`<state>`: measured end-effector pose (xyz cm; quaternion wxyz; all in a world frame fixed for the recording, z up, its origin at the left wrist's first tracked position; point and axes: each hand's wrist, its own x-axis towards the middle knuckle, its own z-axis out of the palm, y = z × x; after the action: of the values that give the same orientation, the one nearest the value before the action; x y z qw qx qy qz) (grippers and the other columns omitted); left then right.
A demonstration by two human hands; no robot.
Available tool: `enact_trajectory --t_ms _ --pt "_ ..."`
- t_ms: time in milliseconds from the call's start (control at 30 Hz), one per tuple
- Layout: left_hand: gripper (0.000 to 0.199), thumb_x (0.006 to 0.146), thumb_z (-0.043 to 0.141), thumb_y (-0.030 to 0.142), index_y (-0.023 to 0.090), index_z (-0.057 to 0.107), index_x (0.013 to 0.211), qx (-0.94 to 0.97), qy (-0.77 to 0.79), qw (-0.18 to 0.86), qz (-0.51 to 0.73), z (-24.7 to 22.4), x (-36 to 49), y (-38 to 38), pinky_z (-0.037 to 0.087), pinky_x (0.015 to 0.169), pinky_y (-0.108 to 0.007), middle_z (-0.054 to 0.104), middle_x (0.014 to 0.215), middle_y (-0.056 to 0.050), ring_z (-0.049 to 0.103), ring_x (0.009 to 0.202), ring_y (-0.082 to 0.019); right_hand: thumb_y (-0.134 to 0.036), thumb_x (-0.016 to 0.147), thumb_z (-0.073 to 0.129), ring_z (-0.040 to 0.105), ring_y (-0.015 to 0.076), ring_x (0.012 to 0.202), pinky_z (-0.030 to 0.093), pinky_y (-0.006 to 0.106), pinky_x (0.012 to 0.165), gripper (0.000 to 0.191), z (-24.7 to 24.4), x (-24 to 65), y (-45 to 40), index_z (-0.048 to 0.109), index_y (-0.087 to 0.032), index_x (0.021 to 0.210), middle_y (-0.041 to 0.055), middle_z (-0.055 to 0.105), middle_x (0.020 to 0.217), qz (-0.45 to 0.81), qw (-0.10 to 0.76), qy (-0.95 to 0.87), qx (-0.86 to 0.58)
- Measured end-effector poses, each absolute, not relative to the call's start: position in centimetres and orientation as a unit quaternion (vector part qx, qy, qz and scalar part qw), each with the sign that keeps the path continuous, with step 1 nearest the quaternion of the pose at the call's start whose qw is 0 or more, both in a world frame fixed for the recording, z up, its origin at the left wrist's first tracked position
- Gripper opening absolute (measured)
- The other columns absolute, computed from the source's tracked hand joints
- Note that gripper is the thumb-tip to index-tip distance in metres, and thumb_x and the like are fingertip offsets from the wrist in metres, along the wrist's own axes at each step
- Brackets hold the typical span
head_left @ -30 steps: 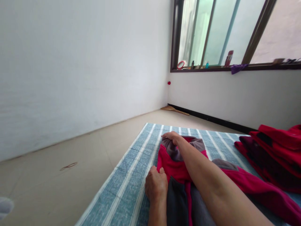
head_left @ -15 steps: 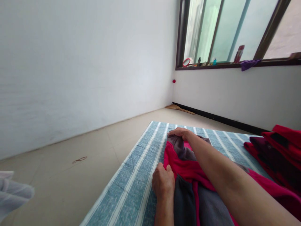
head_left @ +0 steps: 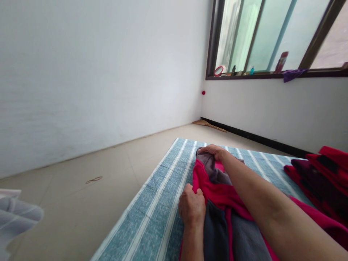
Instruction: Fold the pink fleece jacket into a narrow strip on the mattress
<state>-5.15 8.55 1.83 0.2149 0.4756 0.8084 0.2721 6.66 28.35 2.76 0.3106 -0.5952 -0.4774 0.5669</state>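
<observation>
A pink and grey garment (head_left: 217, 194), perhaps a jacket, lies on a blue-green striped sheet (head_left: 152, 203). At its left edge my left hand (head_left: 192, 204) is closed, thumb and fingers gripping the pink fabric. Farther up, my right hand (head_left: 213, 150) is curled over the grey part at the garment's far end, and its fingertips are partly hidden by the cloth. My right forearm crosses above the garment and covers some of it. Dark grey panels with a pink strip between them spread toward me at the bottom of the view.
Folded red and dark clothes (head_left: 326, 177) are stacked at the right. Whitish sheer fabric (head_left: 19, 217) shows at the lower left. A thin brown loop (head_left: 94, 179) lies on the tiled floor. Small bottles and a red-rimmed mirror (head_left: 218, 70) stand on the windowsill.
The view has shifted slightly, so most things sit a little farther right. Both hands keep their hold on the garment; the grey end under my right hand looks slightly more raised.
</observation>
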Motion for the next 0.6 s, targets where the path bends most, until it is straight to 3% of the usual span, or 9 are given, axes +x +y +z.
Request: enact_trajectory --t_ms 267,467,600 --pt "0.015 0.082 0.060 0.019 0.017 0.068 0.095 0.473 0.808 0.214 0.280 1.9 -5.0 8.5 0.043 0.070 -0.028 0.073 0.097 -0.013 0.068 0.091 -0.025 -0.024 0.061 0.083 0.061 0.0197 0.050 0.051 0.028 0.044 0.024 3.7 7.1 27.9 0.066 -0.014 0.074 0.0052 0.065 0.056 0.546 0.257 -0.470 -0.645" --pt "0.011 0.082 0.060 0.019 0.018 0.068 0.090 0.478 0.801 0.216 0.286 1.9 -4.9 8.5 0.042 0.069 -0.027 0.073 0.090 -0.011 0.068 0.087 -0.024 -0.014 0.068 0.074 0.063 0.0165 0.055 0.054 0.025 0.053 0.008 4.6 6.3 27.0 0.067 -0.015 0.073 0.0030 0.068 0.060 0.573 0.288 -0.474 -0.604" --pt "0.014 0.083 0.060 0.020 0.018 0.068 0.094 0.479 0.803 0.222 0.276 1.9 -4.8 8.4 0.043 0.070 -0.027 0.073 0.094 -0.012 0.068 0.089 -0.024 -0.005 0.065 0.072 0.060 0.0164 0.049 0.052 0.026 0.048 0.012 4.7 5.8 27.4 0.065 -0.014 0.068 0.0016 0.065 0.053 0.549 0.293 -0.479 -0.619"
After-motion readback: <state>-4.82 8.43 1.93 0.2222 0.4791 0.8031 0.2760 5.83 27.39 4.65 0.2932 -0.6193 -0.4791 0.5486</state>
